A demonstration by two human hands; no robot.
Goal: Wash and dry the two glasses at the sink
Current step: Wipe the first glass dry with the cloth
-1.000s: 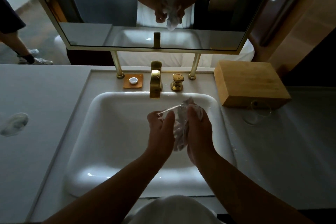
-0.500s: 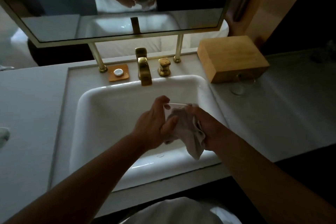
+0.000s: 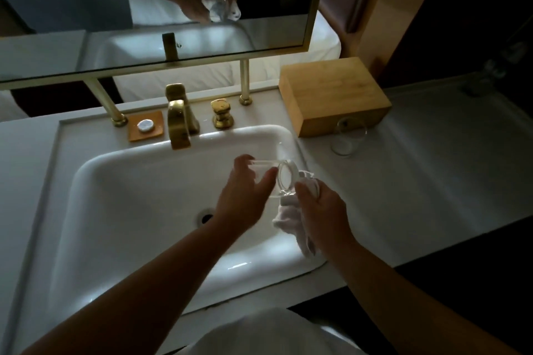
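Over the right side of the white sink [image 3: 121,210] my left hand [image 3: 245,190] grips a clear glass [image 3: 284,180] lying on its side, its round base facing the camera. My right hand [image 3: 320,210] holds a white cloth [image 3: 294,225] just below and to the right of the glass; the cloth hangs down from my fingers. A second clear glass [image 3: 347,137] stands upright on the counter to the right, in front of the wooden box.
A brass faucet [image 3: 178,121] and a brass knob [image 3: 221,114] stand behind the basin, with a small orange soap dish [image 3: 146,130] to their left. A wooden box [image 3: 331,92] sits at the back right. A brass-framed mirror [image 3: 161,8] hangs above. White counter [image 3: 432,176] extends right.
The cloth has come out of the glass and now hangs from my right hand. The glass has turned so its base faces up toward me. The view has shifted left and down.
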